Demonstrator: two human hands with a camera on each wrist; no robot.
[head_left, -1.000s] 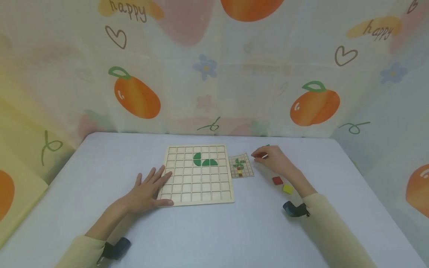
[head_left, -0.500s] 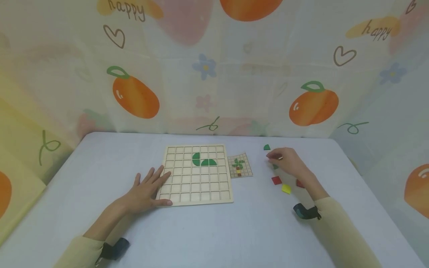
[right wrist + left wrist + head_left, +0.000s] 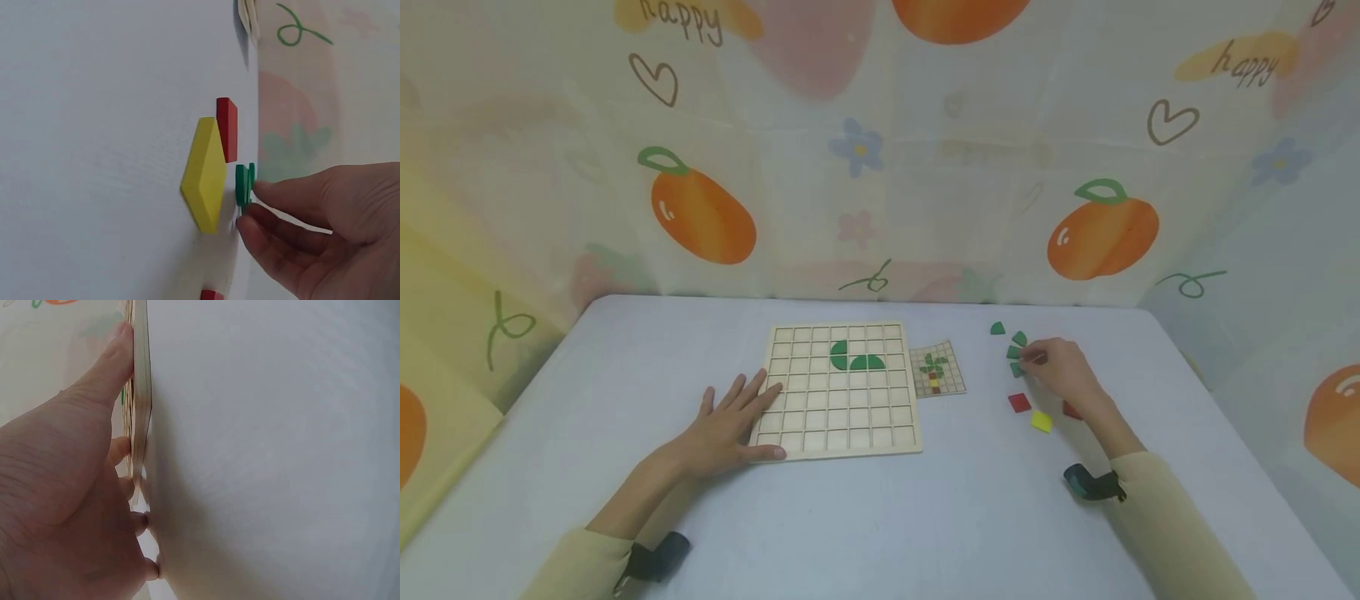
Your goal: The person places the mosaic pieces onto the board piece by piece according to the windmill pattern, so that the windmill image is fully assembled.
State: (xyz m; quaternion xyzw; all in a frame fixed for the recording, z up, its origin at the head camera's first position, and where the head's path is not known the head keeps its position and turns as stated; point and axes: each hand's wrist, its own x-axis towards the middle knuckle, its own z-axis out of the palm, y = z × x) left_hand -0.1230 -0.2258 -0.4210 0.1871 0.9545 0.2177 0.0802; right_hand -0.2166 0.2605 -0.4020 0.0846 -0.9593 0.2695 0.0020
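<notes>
Board (image 3: 838, 417) with a pale grid lies at the centre of the head view, bearing four green pieces (image 3: 859, 363). At lower left, the left hand (image 3: 722, 435) rests on its edge, fingers spread. Right of centre, the right hand (image 3: 1063, 367) reaches loose green tiles (image 3: 997, 329), fingers bent; whether it pinches one, I cannot tell.
</notes>
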